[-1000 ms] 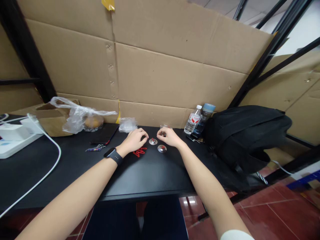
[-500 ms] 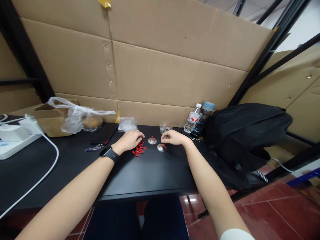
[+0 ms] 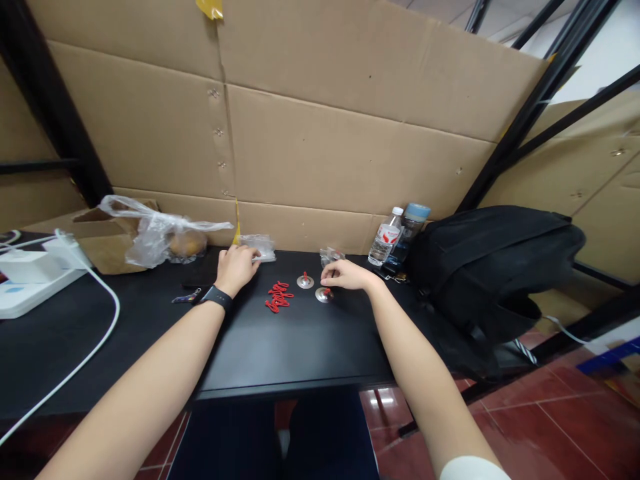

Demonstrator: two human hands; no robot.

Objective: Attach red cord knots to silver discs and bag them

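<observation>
My left hand [image 3: 238, 267], with a black watch on the wrist, reaches to the back of the black table [image 3: 280, 347] and its fingers close on a small clear plastic bag [image 3: 260, 245]. A heap of small red pieces [image 3: 278, 297] lies uncovered to the right of that hand. Two small round metal discs, each with a red bit in the middle, sit side by side: the far metal disc [image 3: 305, 281] and the near metal disc [image 3: 324, 295]. My right hand [image 3: 345, 275] rests curled on the table, fingertips touching the near disc. Another small clear bag [image 3: 331, 255] lies behind it.
A cardboard wall stands behind the table. At the left are a brown box [image 3: 95, 237], a crumpled plastic bag with food [image 3: 160, 235], a black phone [image 3: 205, 268], keys [image 3: 187, 297], a white power strip [image 3: 30, 277] and cable. Two bottles [image 3: 397, 237] and a black backpack [image 3: 490, 267] stand at the right.
My left hand left the red pieces and moved back and left to the clear bag. My right hand lowered from holding something small to rest by the near disc.
</observation>
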